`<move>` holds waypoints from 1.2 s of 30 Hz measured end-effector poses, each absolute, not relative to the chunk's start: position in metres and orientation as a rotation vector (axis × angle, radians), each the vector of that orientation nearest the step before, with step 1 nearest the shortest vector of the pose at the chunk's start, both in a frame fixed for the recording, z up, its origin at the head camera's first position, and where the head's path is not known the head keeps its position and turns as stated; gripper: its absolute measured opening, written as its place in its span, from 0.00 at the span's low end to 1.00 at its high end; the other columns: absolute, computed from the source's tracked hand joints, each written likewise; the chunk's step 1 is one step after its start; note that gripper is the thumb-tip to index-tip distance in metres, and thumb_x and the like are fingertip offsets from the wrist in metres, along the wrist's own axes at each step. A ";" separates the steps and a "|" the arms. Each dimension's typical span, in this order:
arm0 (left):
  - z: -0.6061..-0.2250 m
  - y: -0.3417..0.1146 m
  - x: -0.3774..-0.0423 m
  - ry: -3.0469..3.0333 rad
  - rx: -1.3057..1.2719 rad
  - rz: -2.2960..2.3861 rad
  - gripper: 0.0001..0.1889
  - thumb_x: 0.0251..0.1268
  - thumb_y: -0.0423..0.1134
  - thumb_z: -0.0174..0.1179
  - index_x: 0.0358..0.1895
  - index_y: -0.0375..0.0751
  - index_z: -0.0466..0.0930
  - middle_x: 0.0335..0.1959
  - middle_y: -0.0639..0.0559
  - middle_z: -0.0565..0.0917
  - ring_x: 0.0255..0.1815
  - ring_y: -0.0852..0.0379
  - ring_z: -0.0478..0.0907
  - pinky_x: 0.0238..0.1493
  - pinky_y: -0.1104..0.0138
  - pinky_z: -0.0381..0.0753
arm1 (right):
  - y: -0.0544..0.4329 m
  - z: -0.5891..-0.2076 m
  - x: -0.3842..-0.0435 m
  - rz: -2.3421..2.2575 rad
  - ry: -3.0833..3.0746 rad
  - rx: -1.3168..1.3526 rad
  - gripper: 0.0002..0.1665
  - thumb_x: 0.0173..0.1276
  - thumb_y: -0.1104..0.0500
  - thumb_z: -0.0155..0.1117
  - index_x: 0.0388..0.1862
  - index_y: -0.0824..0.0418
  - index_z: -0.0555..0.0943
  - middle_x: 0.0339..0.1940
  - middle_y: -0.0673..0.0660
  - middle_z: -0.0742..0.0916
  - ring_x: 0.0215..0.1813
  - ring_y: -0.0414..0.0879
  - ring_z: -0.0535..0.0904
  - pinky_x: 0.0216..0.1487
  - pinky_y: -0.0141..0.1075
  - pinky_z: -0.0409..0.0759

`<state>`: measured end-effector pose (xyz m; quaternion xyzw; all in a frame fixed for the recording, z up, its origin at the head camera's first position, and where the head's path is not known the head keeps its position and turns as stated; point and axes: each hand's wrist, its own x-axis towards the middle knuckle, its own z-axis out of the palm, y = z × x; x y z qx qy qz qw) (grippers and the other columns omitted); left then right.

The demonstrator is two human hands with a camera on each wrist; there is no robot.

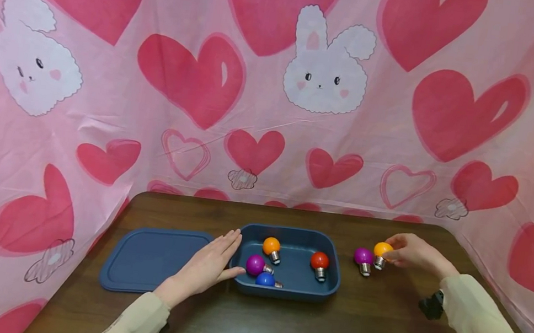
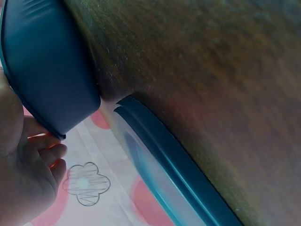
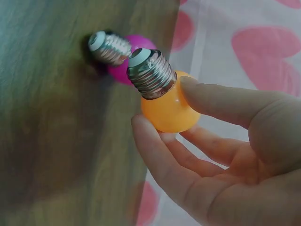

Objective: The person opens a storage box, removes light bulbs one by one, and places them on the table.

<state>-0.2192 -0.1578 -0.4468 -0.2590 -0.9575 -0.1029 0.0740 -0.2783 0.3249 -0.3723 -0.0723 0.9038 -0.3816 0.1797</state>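
Observation:
Between the thumb and fingers of my right hand (image 1: 411, 252) is an orange light bulb (image 1: 381, 250), pinched by its round part. The right wrist view shows this orange bulb (image 3: 171, 110) with its metal screw base pointing away from the palm. Just left of it a purple bulb (image 1: 363, 258) lies on the table. My left hand (image 1: 207, 262), fingers straight, touches the left rim of a dark blue container (image 1: 288, 293). Inside the container lie an orange bulb (image 1: 271, 246), a purple bulb (image 1: 255, 265), a blue bulb (image 1: 265, 279) and a red bulb (image 1: 320, 261).
A flat blue lid (image 1: 150, 258) lies on the brown wooden table (image 1: 277, 329), left of the container and partly behind the left hand. A pink cloth (image 1: 264, 105) with hearts and rabbits hangs behind and beside the table.

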 end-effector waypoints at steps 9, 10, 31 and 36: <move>-0.450 -0.157 -0.220 -2.844 -0.792 -0.316 0.41 0.68 0.63 0.55 0.75 0.37 0.62 0.77 0.43 0.64 0.77 0.46 0.64 0.75 0.53 0.67 | 0.334 -0.385 -0.278 -1.026 2.547 -0.136 0.27 0.68 0.64 0.63 0.57 0.84 0.68 0.41 0.63 0.84 0.35 0.43 0.79 0.37 0.32 0.87; -0.451 -0.157 -0.220 -2.846 -0.793 -0.315 0.41 0.68 0.63 0.55 0.75 0.36 0.62 0.77 0.43 0.64 0.77 0.46 0.64 0.75 0.53 0.67 | 0.335 -0.386 -0.278 -1.027 2.546 -0.133 0.28 0.68 0.64 0.63 0.57 0.84 0.68 0.41 0.63 0.84 0.35 0.43 0.79 0.38 0.33 0.87; -0.447 -0.157 -0.219 -2.890 -0.771 -0.331 0.42 0.69 0.66 0.51 0.77 0.40 0.59 0.79 0.45 0.61 0.79 0.47 0.61 0.77 0.53 0.64 | 0.334 -0.400 -0.287 -0.938 2.546 -0.109 0.25 0.68 0.63 0.64 0.55 0.82 0.71 0.39 0.61 0.83 0.36 0.44 0.79 0.42 0.38 0.88; -0.446 -0.157 -0.219 -2.904 -0.766 -0.337 0.43 0.69 0.66 0.50 0.77 0.40 0.58 0.79 0.46 0.61 0.79 0.47 0.60 0.77 0.53 0.64 | 0.333 -0.400 -0.288 -0.928 2.536 -0.120 0.26 0.69 0.62 0.64 0.55 0.82 0.71 0.40 0.62 0.83 0.37 0.45 0.79 0.44 0.39 0.88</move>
